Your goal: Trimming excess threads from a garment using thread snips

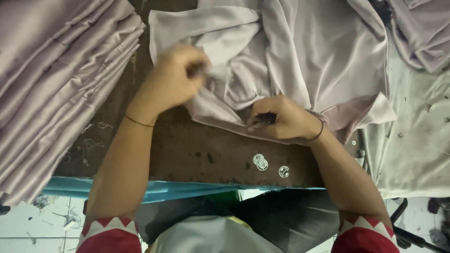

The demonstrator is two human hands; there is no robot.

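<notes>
1. from the head camera, my left hand [176, 77] is clenched on a bunched fold of the pale lilac garment [300, 56], lifting it a little off the bench [197, 152]; the hand is blurred, so how the fingers sit is hard to tell.
2. my right hand [281, 117] is closed on the lower edge of the same garment, pressed down against the bench near its front. something small and dark shows between the fingers; i cannot tell what it is.
3. one hand holding high and one low keeps the cloth taut between them, i judge.
4. the garment lies spread across the middle of the bench, its far side rumpled.
5. a stack of folded cloth [56, 84] in the same colour sits to my left, well apart from the hands.
6. three small round silver stickers [262, 164] sit near the front edge of the bench, and loose thread scraps [93, 140] lie on the left.
</notes>
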